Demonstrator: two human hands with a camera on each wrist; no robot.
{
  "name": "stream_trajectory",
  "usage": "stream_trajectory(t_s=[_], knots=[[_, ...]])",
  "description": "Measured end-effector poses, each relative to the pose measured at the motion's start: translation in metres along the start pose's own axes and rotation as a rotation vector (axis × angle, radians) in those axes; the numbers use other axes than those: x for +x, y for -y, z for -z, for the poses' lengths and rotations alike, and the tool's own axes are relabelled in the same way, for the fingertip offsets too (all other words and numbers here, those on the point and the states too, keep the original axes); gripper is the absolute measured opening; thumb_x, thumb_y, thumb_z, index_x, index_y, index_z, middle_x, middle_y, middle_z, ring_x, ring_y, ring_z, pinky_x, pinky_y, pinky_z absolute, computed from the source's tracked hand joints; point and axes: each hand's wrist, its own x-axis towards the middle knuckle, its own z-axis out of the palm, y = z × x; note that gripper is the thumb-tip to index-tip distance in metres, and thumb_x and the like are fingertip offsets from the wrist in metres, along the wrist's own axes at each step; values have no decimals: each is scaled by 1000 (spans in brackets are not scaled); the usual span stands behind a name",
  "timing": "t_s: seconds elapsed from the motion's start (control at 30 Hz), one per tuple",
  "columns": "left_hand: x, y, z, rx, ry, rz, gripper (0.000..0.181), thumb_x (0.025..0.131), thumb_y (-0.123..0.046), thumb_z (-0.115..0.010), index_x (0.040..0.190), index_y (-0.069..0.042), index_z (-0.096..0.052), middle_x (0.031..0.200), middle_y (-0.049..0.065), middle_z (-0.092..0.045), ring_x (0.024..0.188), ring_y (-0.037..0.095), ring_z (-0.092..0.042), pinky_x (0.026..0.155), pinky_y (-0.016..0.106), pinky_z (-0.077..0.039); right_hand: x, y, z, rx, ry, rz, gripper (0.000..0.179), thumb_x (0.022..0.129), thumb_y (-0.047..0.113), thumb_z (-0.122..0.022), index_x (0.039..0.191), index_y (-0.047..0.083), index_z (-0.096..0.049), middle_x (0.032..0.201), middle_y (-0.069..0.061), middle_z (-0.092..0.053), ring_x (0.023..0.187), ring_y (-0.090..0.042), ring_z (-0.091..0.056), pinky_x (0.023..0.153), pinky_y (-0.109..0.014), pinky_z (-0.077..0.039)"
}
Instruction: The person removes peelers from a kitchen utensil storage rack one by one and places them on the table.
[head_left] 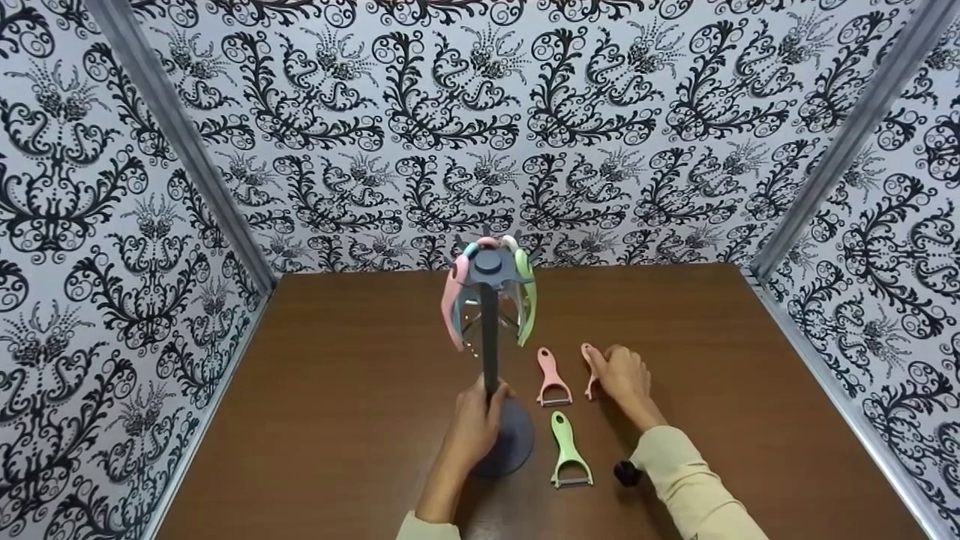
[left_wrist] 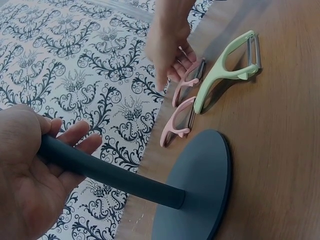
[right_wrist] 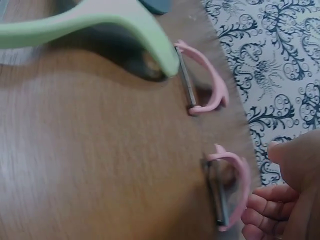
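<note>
My left hand (head_left: 474, 424) grips the pole (head_left: 490, 330) of a dark grey utensil stand, just above its round base (left_wrist: 200, 185). Pink and green peelers (head_left: 529, 300), along with blue and white-handled pieces, hang from hooks around the stand's top. At the right, my right hand (head_left: 624, 375) is at a pink peeler (right_wrist: 242, 192) on the table, its fingers beside the peeler and the thumb apart from them. The hand partly covers this peeler in the head view. Another pink peeler (head_left: 551, 379) lies to its left, and a green peeler (head_left: 568, 454) lies nearer me.
The brown wooden table (head_left: 337, 390) meets black-and-white patterned walls (head_left: 465, 112) at the back and sides. Grey metal strips run along the corners and side edges. A small black round object (head_left: 627, 472) is by the right sleeve cuff.
</note>
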Motion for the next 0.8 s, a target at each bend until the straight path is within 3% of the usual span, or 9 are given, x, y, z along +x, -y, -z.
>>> stream_trajectory(t_s=[0.1, 0.2, 0.4, 0.67, 0.8], knots=[[0, -1, 1, -5, 4, 10, 13, 107, -9, -56, 99, -6, -66, 92, 1, -74, 92, 19, -72, 83, 41, -58, -2, 4, 7, 27, -7, 42, 47, 102, 44, -63, 107, -1, -73, 111, -26, -71, 102, -49, -67, 82, -62, -51], [0, -2, 1, -10, 5, 3, 13, 107, -9, -56, 100, -5, -66, 92, 2, -75, 92, 20, -73, 83, 41, -58, -6, 12, 15, 89, -32, 120, 46, 102, 39, -66, 112, -6, -71, 113, -27, -71, 104, -48, -66, 88, -61, -50], [0, -3, 1, -23, 13, 10, 16, 109, -13, -54, 103, -3, -65, 94, 8, -76, 91, 21, -73, 81, 41, -57, -13, 36, 32, 243, -98, 287, 32, 101, 25, -68, 111, -5, -72, 107, -21, -72, 102, -40, -67, 91, -54, -50], [1, -3, 1, -30, 27, 39, 13, 108, -10, -56, 103, -3, -66, 95, 5, -75, 92, 23, -73, 81, 40, -57, -27, 77, 65, 371, -194, 427, 19, 99, 14, -70, 110, -1, -74, 105, -13, -74, 94, -26, -67, 86, -47, -53], [2, -2, 1, -43, 34, 69, 11, 107, -8, -57, 103, -4, -66, 95, 4, -75, 93, 22, -72, 83, 40, -57, -36, 95, 82, 436, -229, 479, 17, 99, 12, -71, 111, 1, -75, 104, -8, -74, 90, -21, -66, 82, -32, -53]])
